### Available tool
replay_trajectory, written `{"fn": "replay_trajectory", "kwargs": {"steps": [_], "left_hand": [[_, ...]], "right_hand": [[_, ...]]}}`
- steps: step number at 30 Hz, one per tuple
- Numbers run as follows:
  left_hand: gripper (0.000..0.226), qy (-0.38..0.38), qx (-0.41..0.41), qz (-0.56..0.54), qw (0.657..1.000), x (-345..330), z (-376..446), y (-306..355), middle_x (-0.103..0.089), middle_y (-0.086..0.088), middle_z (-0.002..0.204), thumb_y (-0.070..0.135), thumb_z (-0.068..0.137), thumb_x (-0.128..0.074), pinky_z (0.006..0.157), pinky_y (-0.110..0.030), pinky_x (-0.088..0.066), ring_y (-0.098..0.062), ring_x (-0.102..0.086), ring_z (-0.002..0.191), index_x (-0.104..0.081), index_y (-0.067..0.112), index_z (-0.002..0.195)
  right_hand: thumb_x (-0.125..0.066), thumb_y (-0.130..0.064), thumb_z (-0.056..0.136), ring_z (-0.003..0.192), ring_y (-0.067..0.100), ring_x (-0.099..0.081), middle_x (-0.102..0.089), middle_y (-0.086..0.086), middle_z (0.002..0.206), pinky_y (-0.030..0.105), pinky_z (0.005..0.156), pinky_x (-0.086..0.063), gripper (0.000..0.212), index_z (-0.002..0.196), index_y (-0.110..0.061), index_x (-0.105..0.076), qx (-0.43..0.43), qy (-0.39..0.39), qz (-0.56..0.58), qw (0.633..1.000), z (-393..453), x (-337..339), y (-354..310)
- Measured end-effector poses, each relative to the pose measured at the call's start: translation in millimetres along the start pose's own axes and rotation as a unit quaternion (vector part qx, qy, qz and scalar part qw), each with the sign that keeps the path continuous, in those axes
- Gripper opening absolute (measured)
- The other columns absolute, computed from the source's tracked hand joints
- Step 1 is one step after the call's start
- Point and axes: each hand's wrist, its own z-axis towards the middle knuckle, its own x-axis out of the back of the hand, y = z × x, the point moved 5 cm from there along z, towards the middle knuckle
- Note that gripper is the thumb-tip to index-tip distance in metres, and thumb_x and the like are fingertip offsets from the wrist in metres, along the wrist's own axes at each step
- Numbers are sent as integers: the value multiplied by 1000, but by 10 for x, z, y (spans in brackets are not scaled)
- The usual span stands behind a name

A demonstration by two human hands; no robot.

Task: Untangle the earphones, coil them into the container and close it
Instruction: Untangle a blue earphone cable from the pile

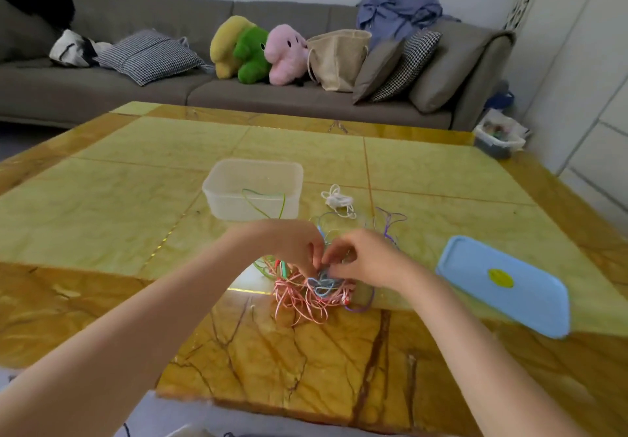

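A tangle of earphone cords, pink, blue, green and purple, lies on the table in front of me. My left hand and my right hand meet over it, the fingers of both curled and pinching strands at the top of the tangle. A clear plastic container stands open just beyond my left hand, with a green cord hanging over its near wall. Its blue lid lies flat at the right. A coiled white earphone rests to the right of the container.
The yellow marble table stretches wide on all sides. A grey sofa with plush toys, cushions and a bag stands behind it. A small box sits on the floor at the far right.
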Motion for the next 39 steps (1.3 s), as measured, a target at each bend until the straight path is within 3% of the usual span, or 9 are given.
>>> {"fn": "replay_trajectory", "kwargs": {"steps": [3,7,10,17,21,24,28,34,39], "left_hand": [[10,-47,-1,-37,998,24,65,-34,-68,-9,94,20,83,-68,70,-20,-52,-13,-61,71,-61,16,90],[13,-99,22,-85,991,61,204,-16,-67,-5,74,17,85,-66,54,-11,-50,-2,-61,51,-58,7,86],[24,-122,38,-98,987,109,273,-8,-70,-19,94,18,86,-65,62,-17,-55,-8,-64,59,-59,0,101],[31,-106,54,-109,987,81,249,14,-68,-23,104,17,88,-62,62,-19,-55,-7,-64,54,-58,-7,108],[31,-64,49,-96,992,145,217,18,-71,-8,75,22,91,-57,56,-15,-52,-4,-61,51,-62,-6,101],[24,39,24,-54,997,294,229,69,-58,6,54,25,91,-55,48,-12,-42,-1,-50,40,-65,3,90],[22,190,-18,-67,979,463,205,121,-56,7,58,21,90,-54,50,-15,-38,-3,-50,47,-65,3,86],[20,211,-28,-81,974,349,231,130,-68,-9,104,14,89,-53,80,-28,-46,-20,-60,91,-65,4,101],[22,213,-7,-100,972,150,318,123,-66,-10,108,16,88,-55,84,-34,-48,-26,-61,99,-64,6,104]], "right_hand": [[-66,-9,84,68,4,-56,-71,-1,91,8,57,-41,12,93,-16,-71,-5,36,42,998,103,156,13],[-64,-4,84,54,4,-56,-70,4,80,7,48,-41,12,86,-13,-71,-23,119,93,988,261,355,101],[-63,-4,83,56,6,-59,-69,2,78,9,50,-44,15,79,-17,-69,-49,176,81,980,316,411,222],[-57,-3,85,73,16,-63,-70,5,85,25,68,-50,19,85,-13,-73,-75,155,-25,985,301,464,265],[-58,-3,81,83,23,-66,-73,8,86,31,72,-51,17,82,-7,-75,-98,117,-99,983,269,426,303],[-57,-7,85,88,19,-63,-71,4,95,27,76,-47,20,89,-15,-75,-107,138,-133,976,283,402,356],[-51,-5,88,94,23,-63,-68,8,102,33,84,-50,25,96,-14,-72,-106,148,-130,975,350,343,356],[-50,-3,88,96,23,-62,-68,6,101,34,85,-49,28,102,-16,-71,-101,132,-140,976,375,245,384],[-57,-14,87,99,27,-58,-65,8,105,32,78,-47,25,111,-20,-65,-105,59,-183,976,418,76,447]]}}
